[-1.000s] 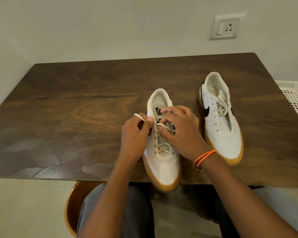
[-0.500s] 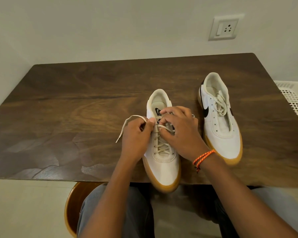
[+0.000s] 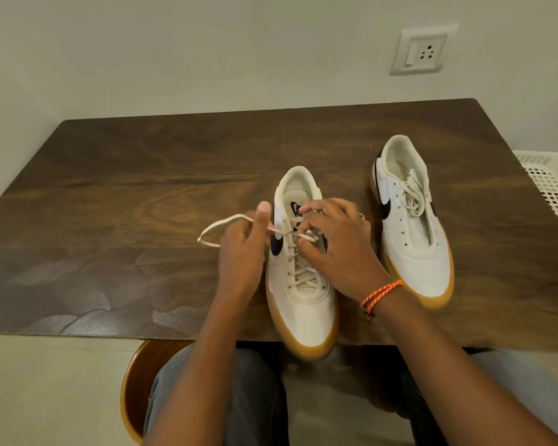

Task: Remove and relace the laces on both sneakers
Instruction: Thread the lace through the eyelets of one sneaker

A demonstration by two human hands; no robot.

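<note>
Pinching the lace point(image 3: 229, 222), the left hand point(image 3: 244, 252) draws it out toward frame left, likely freeing its eyelet; the right hand point(image 3: 339, 243) grips the crossing to steady the near sneaker point(image 3: 303, 291) at centre of the table point(image 3: 142, 188), beside the other sneaker point(image 3: 412, 226).

Left hand point(image 3: 243, 249) motion-blurred – can't tell how its fingers grip the lace point(image 3: 221, 223); lace end behind the hand, hidden. Right hand point(image 3: 339, 246) covers the upper eyelets and inner side of the near sneaker point(image 3: 303, 284), so the lace path under it is unclear. White basket point(image 3: 552, 191) cut off by the right edge. Stool point(image 3: 136, 381) mostly hidden under the table point(image 3: 142, 188) and legs. Tongue logo too small to read.
</note>
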